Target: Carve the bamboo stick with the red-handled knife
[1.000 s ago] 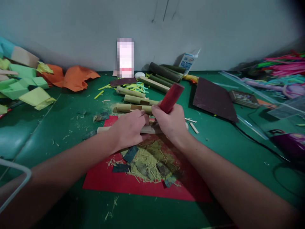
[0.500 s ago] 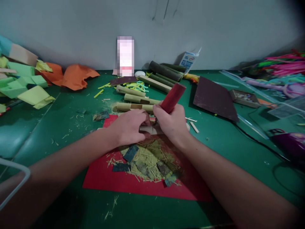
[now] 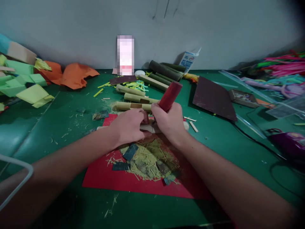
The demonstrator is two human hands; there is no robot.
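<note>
- The right hand (image 3: 168, 122) is closed tightly around a red handle (image 3: 170, 94); the tool's working end is hidden between both hands.
- The left hand (image 3: 128, 127) lies with bent fingers over a pale stick (image 3: 186, 126); I cannot tell if it grips.
- Only short parts of the stick show, behind the shavings (image 3: 147, 160) on the red sheet (image 3: 107, 179).

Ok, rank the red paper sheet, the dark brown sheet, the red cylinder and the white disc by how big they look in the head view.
1. red paper sheet, though it lies nearest the camera.
2. dark brown sheet.
3. red cylinder, partly hidden in the right hand.
4. white disc, farthest back.
</note>
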